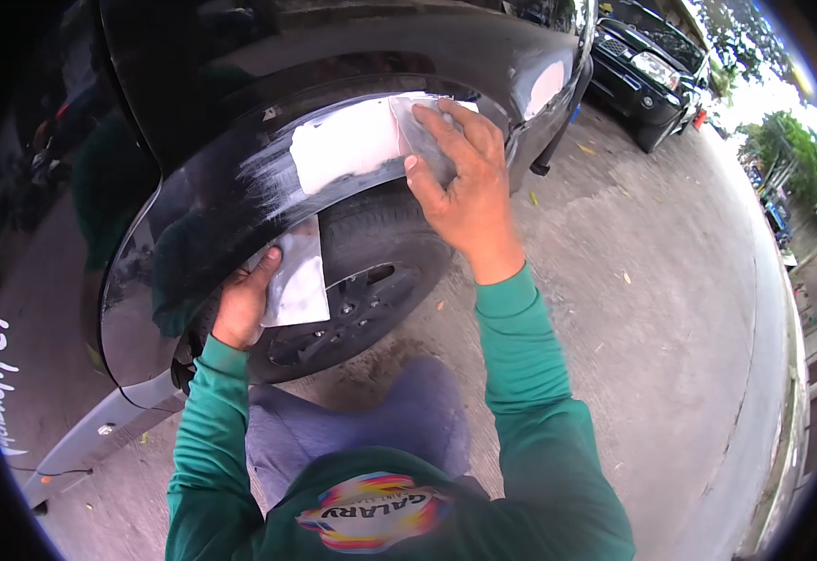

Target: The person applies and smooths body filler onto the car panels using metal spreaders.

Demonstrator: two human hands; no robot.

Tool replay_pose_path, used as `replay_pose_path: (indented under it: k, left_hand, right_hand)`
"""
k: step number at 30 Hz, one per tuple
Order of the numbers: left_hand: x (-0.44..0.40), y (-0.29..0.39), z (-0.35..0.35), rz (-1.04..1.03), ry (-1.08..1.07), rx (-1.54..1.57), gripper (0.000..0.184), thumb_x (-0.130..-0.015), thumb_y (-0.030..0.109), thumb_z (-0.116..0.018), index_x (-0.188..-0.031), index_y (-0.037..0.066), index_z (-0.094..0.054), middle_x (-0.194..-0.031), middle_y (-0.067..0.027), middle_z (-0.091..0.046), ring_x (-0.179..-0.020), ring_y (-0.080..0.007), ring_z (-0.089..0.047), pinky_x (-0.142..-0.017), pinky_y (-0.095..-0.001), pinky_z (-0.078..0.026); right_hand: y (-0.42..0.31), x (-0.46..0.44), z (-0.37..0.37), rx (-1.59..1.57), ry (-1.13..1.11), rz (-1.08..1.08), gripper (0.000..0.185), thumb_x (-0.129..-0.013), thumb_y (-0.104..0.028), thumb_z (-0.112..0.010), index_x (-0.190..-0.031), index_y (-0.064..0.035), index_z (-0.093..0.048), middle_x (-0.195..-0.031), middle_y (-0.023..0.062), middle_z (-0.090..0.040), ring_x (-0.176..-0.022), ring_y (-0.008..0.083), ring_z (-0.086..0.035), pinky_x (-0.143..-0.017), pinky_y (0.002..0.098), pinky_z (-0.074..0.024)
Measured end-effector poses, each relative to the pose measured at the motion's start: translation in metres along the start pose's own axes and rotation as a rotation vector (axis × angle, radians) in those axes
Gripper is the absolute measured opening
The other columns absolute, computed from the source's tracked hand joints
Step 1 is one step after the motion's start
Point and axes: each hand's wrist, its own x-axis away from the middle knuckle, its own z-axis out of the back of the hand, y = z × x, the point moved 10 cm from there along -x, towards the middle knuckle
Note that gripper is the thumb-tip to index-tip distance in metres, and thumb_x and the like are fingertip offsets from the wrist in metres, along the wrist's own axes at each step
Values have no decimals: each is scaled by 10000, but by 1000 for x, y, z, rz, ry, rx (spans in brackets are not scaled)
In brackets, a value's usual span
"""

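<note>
Hand application of a grey sheet to a vehicle's wheel arch. The right hand (465, 178), half open with fingers spread and slightly bent, has hold of the grey sheet (434, 159) and lays it on the right end of a pale patch (348, 145), above the tyre (385, 222). The left hand (245, 304) is closed on 1 edge of a white sheet (301, 280), thumb in front, other fingers hidden, beside the wheel (352, 309). Good practice, as judged here: spread pressure evenly across the fingertips, keep the sheet flat to the curve, follow the arch in long strokes, and ease off at the feathered edges; the 2nd sheet is best kept off the tyre. The grey sheet's long axis appears to slant from upper left to lower right, crossing the patch, whose own axis rises rightward along the arch; the white sheet's runs nearly upright, its broad end downward.
</note>
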Motion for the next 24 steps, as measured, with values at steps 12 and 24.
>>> replay_pose_path:
  k: [12,24]
  left_hand:
    - [6,11,-11,19,-25,-3,415,-1161,195,-698,-1539,25,-682,-1415,-78,-786,-1212,-174,-767,-1086,-350,-597]
    - [2,0,4,8,29,-22,414,-1160,199,-702,-1538,33,-683,-1402,-65,-783,-1199,-162,-759,-1072,-339,-599]
  right_hand:
    - [4,43,-11,5,-24,-42,640,-881,-258,-843,-1505,-159,-743,-1598,176,-583,-1463,473,-514,-1231,612,-450]
    - [8,76,-16,-31,-28,-66,624,-894,-272,-830,-1503,-162,-748,-1632,171,-559,-1481,482,-494,-1238,622,-444]
